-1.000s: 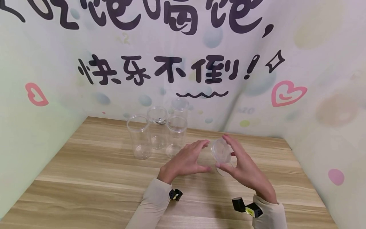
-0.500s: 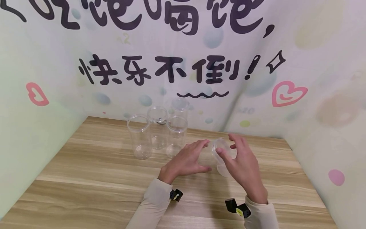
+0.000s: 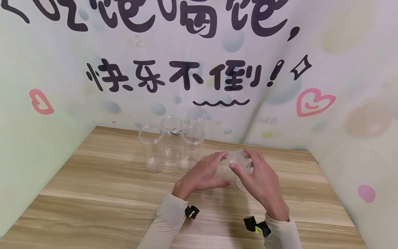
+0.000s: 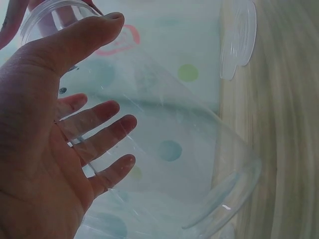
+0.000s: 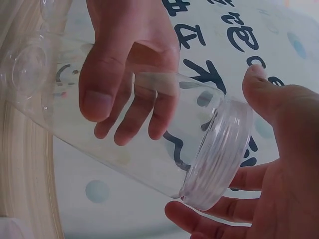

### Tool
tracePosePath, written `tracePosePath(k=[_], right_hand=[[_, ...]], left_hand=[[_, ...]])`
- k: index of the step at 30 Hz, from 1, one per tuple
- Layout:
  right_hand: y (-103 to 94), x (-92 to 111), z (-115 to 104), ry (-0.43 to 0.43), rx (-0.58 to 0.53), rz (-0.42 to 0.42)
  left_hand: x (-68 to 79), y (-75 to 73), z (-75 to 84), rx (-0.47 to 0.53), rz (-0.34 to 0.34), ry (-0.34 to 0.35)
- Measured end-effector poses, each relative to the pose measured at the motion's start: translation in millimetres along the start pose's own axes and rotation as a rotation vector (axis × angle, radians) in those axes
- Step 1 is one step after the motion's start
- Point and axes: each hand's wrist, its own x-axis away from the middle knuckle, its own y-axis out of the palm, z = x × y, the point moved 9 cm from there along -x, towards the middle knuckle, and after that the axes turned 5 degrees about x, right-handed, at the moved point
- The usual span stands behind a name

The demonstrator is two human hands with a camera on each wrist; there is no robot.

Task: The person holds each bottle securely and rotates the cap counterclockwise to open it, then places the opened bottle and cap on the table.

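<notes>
My left hand (image 3: 203, 174) holds a clear plastic jar (image 5: 114, 154) in the air, tilted on its side with the base toward the left. In the right wrist view its thumb lies on the near side and its fingers curve behind the wall. A clear ridged lid (image 5: 219, 154) sits on the jar's mouth. Around that lid is my right hand (image 3: 264, 180), thumb on one side of the rim and fingers on the other. The left wrist view shows the jar's rounded base low on the right, over the wood.
Several open clear jars (image 3: 155, 166) stand upright at the back left of the wooden table (image 3: 102, 193). Loose clear lids (image 4: 239, 40) lie on the tabletop beyond the held jar. A printed cloth wall (image 3: 174, 100) closes off the back and sides.
My right hand let its fingers off the lid, turned and came back round it, with the thumb now farther left on the rim. The left hand and jar have hardly moved.
</notes>
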Motion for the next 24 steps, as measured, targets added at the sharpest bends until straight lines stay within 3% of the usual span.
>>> tracePosePath(k=[8, 24], right_hand=[[0.6, -0.7, 0.2, -0.010, -0.006, 0.000], [4.0, -0.6, 7.0, 0.026, 0.006, -0.087]], left_hand=[[-0.7, 1.0, -0.3, 0.003, -0.009, 0.000], [0.1, 3.2, -0.5, 0.059, -0.019, 0.003]])
